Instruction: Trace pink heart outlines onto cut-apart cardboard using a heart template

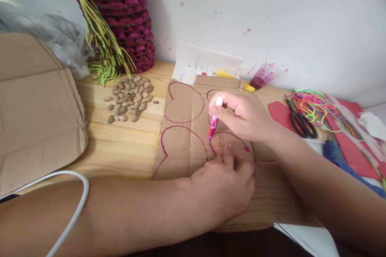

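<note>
My right hand [238, 114] is closed around a pink marker [214, 122] with a white end, its tip touching the cardboard sheet [181, 152]. That tip sits at the edge of a heart shape [238, 140] with small print and a purple spot; whether it is a separate piece I cannot tell. My left hand [226, 180] presses on the heart's lower part with bent, slightly parted fingers, covering much of it. Two drawn heart outlines [184, 122] show on the left of the sheet. Another outline, higher up, is partly hidden behind my right hand.
Peanuts [129, 96] lie in a pile beside a magenta woven basket [132, 24] with green strands [105, 44]. A cup of dark pink liquid [262, 78] stands by the wall. Scissors [303, 124], colourful cords [316, 108] and a blue-handled tool [346, 164] are at right. Folded cardboard [36, 116] fills the left.
</note>
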`<state>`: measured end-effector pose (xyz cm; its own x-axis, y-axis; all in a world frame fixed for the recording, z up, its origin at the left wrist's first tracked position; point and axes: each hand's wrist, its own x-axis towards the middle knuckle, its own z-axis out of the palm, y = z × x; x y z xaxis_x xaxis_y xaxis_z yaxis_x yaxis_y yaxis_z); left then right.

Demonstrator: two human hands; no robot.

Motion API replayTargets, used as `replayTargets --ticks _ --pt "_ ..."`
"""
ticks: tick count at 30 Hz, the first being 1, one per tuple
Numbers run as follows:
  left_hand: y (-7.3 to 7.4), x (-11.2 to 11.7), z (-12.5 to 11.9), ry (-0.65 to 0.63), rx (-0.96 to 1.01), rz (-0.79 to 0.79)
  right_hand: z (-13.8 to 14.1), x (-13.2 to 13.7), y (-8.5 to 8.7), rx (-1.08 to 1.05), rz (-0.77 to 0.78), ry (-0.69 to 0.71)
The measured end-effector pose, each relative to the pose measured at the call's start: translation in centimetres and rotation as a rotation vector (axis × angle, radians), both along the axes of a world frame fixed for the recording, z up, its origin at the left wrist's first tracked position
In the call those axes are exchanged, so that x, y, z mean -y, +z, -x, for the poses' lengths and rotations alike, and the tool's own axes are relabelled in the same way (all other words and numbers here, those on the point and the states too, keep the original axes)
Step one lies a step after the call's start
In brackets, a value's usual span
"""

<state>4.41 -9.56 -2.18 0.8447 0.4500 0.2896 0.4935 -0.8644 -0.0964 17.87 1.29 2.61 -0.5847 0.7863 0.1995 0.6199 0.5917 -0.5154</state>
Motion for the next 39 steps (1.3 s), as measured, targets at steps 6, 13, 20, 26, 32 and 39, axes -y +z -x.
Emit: replayTargets --ticks 6,13,20,26,32,39 --pt "-0.2 -0.1 0.1 -0.004 -0.012 -0.027 0.2 0.4 0.2 -0.069 0.013 0.043" --pt "0.0 -0.1 0.1 -0.011 -0.063 -0.061 0.3 0.7 0.4 -0.036 0.013 0.038" --pt "0.1 -0.2 0.1 -0.003 -0.055 -0.071 0.1 0.6 0.4 -0.077 -0.006 0.064" --pt "0.0 -0.3 0.1 -0.013 -0.049 -0.1 0.5 0.9 0.6 -0.017 0.018 0.038" --pt "0.0 -0.3 0.2 -0.014 -0.041 -0.097 0.5 0.9 0.5 -0.024 0.037 0.053" --pt "0.1 -0.2 0.1 -0.016 -0.07 -0.085 0.5 0.7 0.3 -0.031 0.052 0.037"
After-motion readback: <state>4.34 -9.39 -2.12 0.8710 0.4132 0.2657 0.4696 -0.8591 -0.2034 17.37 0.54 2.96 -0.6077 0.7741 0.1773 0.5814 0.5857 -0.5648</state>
